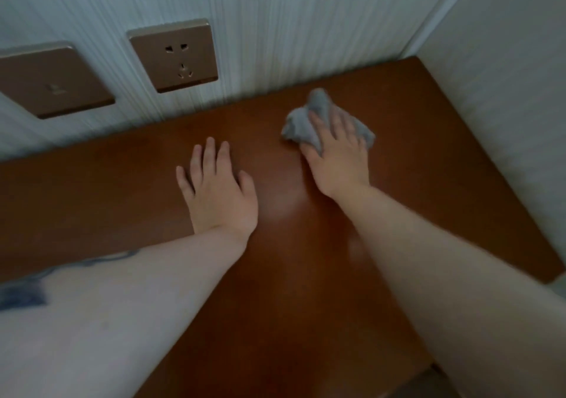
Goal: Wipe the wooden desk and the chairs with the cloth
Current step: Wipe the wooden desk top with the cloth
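Near the far right corner of the wooden surface point(306, 244), close to the wall point(275, 29), the right hand point(338, 155) lies flat on a crumpled grey cloth point(318, 115). Its fingers point(343, 124) are straight and a little apart, pressing the cloth down rather than gripping it; cloth bunches out past the fingertips and to both sides. The left hand point(217, 192) rests palm-down on bare wood nearby, fingers spread, holding nothing, probably bracing the body.

The cloth looks soft, light and limp. It will likely fold and slide under pressure, so a flat palm over its middle should carry it best, and loose edges may trail or roll under. The wood is glossy and seems smooth, so the cloth should glide easily.

Two brown wall plates sit just above the back edge, a socket point(173, 55) and another plate point(52, 80) left of it. No chairs are in view, so that part seems not yet reached.
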Motion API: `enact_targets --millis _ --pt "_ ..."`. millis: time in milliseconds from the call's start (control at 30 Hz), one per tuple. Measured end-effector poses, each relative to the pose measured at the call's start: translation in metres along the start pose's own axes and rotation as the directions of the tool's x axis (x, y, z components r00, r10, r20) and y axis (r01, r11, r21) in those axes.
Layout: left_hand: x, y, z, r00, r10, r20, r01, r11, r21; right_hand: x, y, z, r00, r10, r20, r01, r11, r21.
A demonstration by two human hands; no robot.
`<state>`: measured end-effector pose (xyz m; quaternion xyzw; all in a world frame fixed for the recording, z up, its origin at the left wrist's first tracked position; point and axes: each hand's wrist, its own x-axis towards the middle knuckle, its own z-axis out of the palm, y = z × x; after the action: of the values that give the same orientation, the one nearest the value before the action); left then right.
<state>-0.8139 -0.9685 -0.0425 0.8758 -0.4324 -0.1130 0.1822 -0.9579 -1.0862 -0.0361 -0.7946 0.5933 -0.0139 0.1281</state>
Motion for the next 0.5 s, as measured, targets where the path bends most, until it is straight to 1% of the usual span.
enact_targets --millis 33,67,100,133,167,200,233,267,300,333,367,400,433,467,500 --pt "0.0 -0.001 0.0 1.0 0.004 -0.018 -0.005 0.999 -0.035 -0.02 -0.004 0.008 0.978 0.19 -0.081 -0.191 0.982 -0.006" --pt "-0.001 -0.002 0.0 0.999 0.01 -0.046 -0.015 0.996 -0.091 -0.044 -0.017 0.016 0.952 0.271 -0.141 -0.276 0.961 -0.017" --pt "-0.002 -0.003 -0.002 0.997 0.017 -0.075 -0.029 0.986 -0.165 -0.07 -0.035 0.023 0.963 0.221 -0.152 -0.227 0.973 -0.027" --pt "-0.004 -0.004 -0.005 0.995 0.017 -0.094 -0.04 0.968 -0.247 -0.093 -0.054 0.028 0.996 0.036 -0.085 -0.04 0.998 -0.048" --pt "-0.007 -0.007 -0.008 0.995 0.018 -0.095 -0.048 0.944 -0.327 -0.111 -0.068 0.028 0.979 -0.202 0.022 0.203 0.977 -0.067" --pt "-0.01 -0.011 -0.013 0.996 0.028 -0.08 -0.057 0.916 -0.397 -0.117 -0.071 0.026 0.92 -0.369 0.129 0.381 0.921 -0.079" --pt "-0.016 -0.017 -0.019 0.997 0.054 -0.053 -0.072 0.894 -0.442 -0.113 -0.065 0.019 0.874 -0.446 0.192 0.463 0.885 -0.055" --pt "-0.025 -0.025 -0.025 0.995 0.096 -0.025 -0.097 0.891 -0.443 -0.109 -0.053 0.014 0.889 -0.413 0.198 0.429 0.902 -0.044" --pt "-0.037 -0.035 -0.032 0.989 0.145 -0.009 -0.137 0.909 -0.394 -0.11 -0.038 0.011 0.948 -0.287 0.134 0.294 0.955 -0.033" --pt "-0.053 -0.049 -0.039 0.982 0.188 0.0 -0.178 0.931 -0.319 -0.118 -0.022 0.012 0.996 -0.077 0.047 0.078 0.997 -0.015" --pt "-0.07 -0.063 -0.044 0.977 0.214 0.007 -0.206 0.945 -0.254 -0.135 -0.014 0.015 0.987 0.159 -0.038 -0.159 0.987 -0.005" --pt "-0.089 -0.078 -0.05 0.977 0.212 0.014 -0.204 0.957 -0.207 -0.158 -0.016 0.021 0.952 0.286 -0.103 -0.291 0.956 -0.029" --pt "-0.107 -0.093 -0.055 0.983 0.18 0.022 -0.173 0.97 -0.17 -0.181 -0.025 0.028 0.957 0.254 -0.137 -0.261 0.965 -0.038" --pt "-0.124 -0.107 -0.059 0.991 0.132 0.023 -0.128 0.982 -0.138 -0.202 -0.039 0.031 0.992 0.068 -0.109 -0.074 0.996 -0.054" --pt "-0.138 -0.122 -0.063 0.996 0.087 0.016 -0.084 0.991 -0.108 -0.219 -0.053 0.033 0.972 -0.234 0.027 0.235 0.971 -0.045"
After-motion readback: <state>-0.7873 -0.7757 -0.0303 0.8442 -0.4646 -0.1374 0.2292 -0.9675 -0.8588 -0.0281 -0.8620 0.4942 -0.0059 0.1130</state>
